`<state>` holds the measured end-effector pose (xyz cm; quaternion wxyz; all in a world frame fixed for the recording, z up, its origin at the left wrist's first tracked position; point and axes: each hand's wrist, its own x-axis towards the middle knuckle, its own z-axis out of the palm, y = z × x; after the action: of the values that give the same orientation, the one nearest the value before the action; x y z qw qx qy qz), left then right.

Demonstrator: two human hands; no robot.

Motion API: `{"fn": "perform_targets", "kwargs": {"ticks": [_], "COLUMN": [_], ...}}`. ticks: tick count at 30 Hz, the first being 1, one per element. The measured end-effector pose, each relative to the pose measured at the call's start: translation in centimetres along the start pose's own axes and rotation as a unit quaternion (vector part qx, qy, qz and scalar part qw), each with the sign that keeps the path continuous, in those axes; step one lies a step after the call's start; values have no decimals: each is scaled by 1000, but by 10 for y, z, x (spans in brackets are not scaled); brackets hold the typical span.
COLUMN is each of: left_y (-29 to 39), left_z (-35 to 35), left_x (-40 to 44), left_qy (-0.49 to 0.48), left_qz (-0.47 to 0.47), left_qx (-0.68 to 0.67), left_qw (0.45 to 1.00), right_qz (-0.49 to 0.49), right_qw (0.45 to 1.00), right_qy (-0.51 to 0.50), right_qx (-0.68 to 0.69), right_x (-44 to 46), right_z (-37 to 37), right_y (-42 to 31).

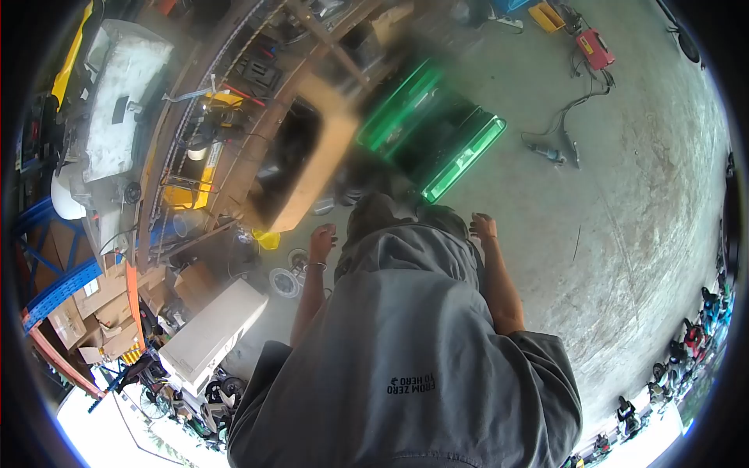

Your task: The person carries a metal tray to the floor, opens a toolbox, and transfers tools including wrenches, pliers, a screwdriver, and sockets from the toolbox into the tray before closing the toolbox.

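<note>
My left hand (pixel 323 236), with a band at the wrist, hangs beside my left thigh, its fingers loosely curled and slightly apart, with nothing visible in it. On the other side, my right hand (pixel 483 226) hangs by my right thigh, fingers slightly spread and holding nothing visible. In front of my legs lies an open green case (pixel 466 160) with a dark inside. To its left is a blurred tan box-like frame (pixel 318 168) with a dark opening. A small yellow object (pixel 267 239) is near my left hand.
A blue power tool (pixel 546 153) with a cord lies on the floor at the right, below a red machine (pixel 596 49) and a yellow tray (pixel 546 16). Shelving with tools and yellow parts runs along the left. A long pale carton (pixel 214 335) stands at lower left.
</note>
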<state>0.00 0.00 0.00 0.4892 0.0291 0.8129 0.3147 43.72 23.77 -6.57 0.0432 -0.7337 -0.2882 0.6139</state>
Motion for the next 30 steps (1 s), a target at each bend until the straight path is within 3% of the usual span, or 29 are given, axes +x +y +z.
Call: {"fn": "perform_targets", "kwargs": {"ticks": [3, 5, 9, 10, 13, 16, 17, 18, 19, 22, 25, 27, 28, 30], "left_y": [25, 22, 1, -27, -28, 1, 36, 66, 81, 127, 194, 276, 317, 400], "left_z": [-9, 8, 17, 6, -3, 9, 24, 33, 35, 43, 33, 29, 24, 6], "left_x": [-20, -30, -34, -18, -6, 11, 1, -10, -14, -9, -12, -33, -35, -41], "left_qy": [29, -3, -24, -75, -142, -180, -122, -54, -48, 32, 138, 190, 221, 310], "left_qz": [12, 18, -40, 143, 259, 312, 134, -56, -53, 157, 357, 391, 427, 530], "left_qx": [4, 30, 79, 353, 573, 521, 361, 168, 161, 146, 193, 166, 165, 265], "left_qw": [1000, 999, 996, 922, 765, 774, 915, 983, 984, 976, 904, 885, 861, 743], "right_qz": [34, 56, 42, 28, 29, 44, 67, 62, 82, 99, 75, 50, 34, 10], "right_qw": [999, 998, 994, 992, 984, 980, 980, 981, 986, 990, 993, 993, 994, 995], "right_qy": [-5, 17, 31, 47, 76, 76, 65, 61, 47, 19, 12, 27, 30, 37], "right_qx": [18, 18, 96, 114, 158, 179, 178, 174, 137, 95, 95, 101, 102, 92], "right_x": [6, -4, -7, -10, -22, -11, -10, -11, -10, 10, 15, 22, 29, 38], "right_z": [3, -19, -41, -44, -46, -42, -38, -35, -32, -25, -18, -19, -20, -21], "right_y": [16, 23, 24, 23, 38, 43, 52, 59, 61, 59, 36, 9, -4, -29]}}
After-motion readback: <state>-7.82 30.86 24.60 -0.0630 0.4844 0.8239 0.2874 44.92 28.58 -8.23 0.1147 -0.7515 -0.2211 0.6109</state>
